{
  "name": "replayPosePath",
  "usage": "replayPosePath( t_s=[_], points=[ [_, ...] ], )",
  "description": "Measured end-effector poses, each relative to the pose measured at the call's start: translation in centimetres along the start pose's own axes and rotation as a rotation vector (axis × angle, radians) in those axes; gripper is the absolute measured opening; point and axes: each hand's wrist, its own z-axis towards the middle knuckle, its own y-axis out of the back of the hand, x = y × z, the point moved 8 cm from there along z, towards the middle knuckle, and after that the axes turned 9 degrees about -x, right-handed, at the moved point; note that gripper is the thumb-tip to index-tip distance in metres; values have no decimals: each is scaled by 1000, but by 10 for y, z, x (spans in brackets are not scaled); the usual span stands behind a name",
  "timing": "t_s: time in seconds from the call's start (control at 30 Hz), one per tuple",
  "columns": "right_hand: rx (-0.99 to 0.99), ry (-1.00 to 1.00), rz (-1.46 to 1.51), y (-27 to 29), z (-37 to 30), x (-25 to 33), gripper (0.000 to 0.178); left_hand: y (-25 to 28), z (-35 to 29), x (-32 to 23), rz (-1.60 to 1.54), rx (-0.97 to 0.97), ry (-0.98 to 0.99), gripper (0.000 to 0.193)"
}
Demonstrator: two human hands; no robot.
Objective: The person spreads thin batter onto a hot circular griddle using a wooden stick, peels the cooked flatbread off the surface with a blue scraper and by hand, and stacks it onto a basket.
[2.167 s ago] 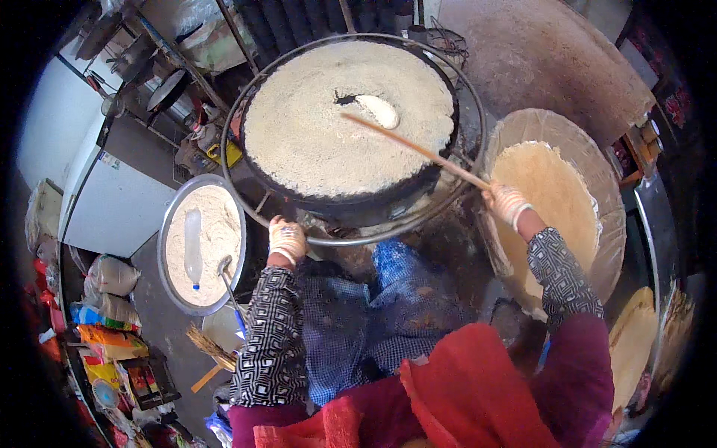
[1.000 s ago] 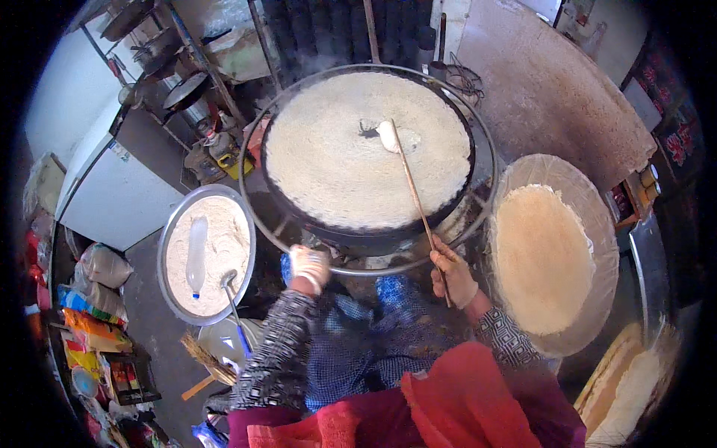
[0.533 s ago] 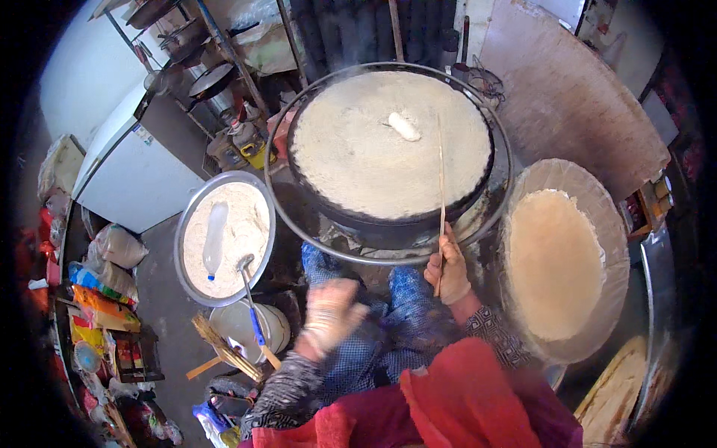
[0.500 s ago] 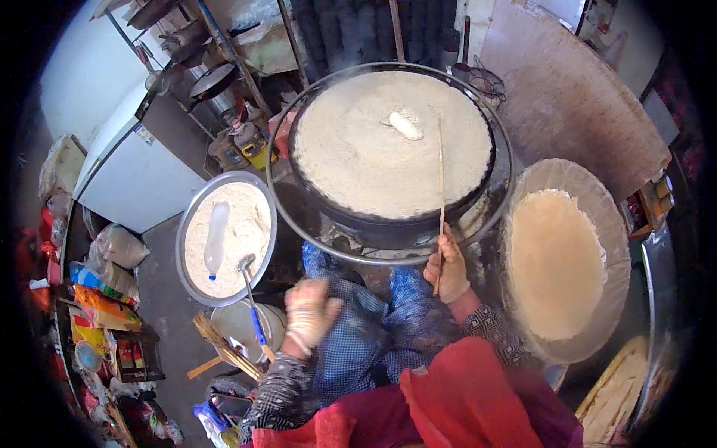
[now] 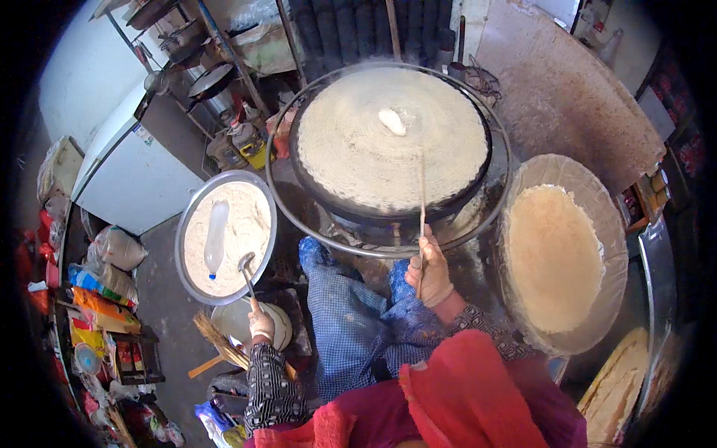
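A wide round griddle [image 5: 334, 207] stands ahead of me, coated with a thin pale batter layer [image 5: 351, 160]. On that layer sits a small white lump [image 5: 392, 121]. My right hand [image 5: 433, 272] is closed round a thin wooden stick [image 5: 423, 183] that reaches up over the batter. At the left, my left hand [image 5: 260, 322] grips the handle of a ladle [image 5: 246, 260], its fingers wrapped so that most of the handle is hidden. The ladle's head rests in a metal basin [image 5: 181, 246] of pale batter, where a clear bottle [image 5: 217, 239] with a blue cap also lies.
A metal ring [image 5: 273, 190] surrounds the griddle. Thin tan flatbreads [image 5: 556, 257] lie on a plastic-lined round tray [image 5: 614, 299] at the right. Below the basin are a pale bucket [image 5: 280, 328] and a straw brush [image 5: 216, 337]. A white freezer [image 5: 142, 183] stands far left.
My left hand has moved down and left from over my lap onto the ladle's handle. My right hand and the stick have shifted left. The white lump appears farther left and turned.
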Motion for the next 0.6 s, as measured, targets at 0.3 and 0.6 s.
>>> replayPosePath(
  t_s=[0.3,0.6],
  points=[
    [-106,9,-128,-30,19,-16,58,58,-82,-14,-342,-537,-448,70],
    [-76,-43,-222,-48,70,-10,54,132,-85,-139,-1568,208,-69,64]
  ],
)
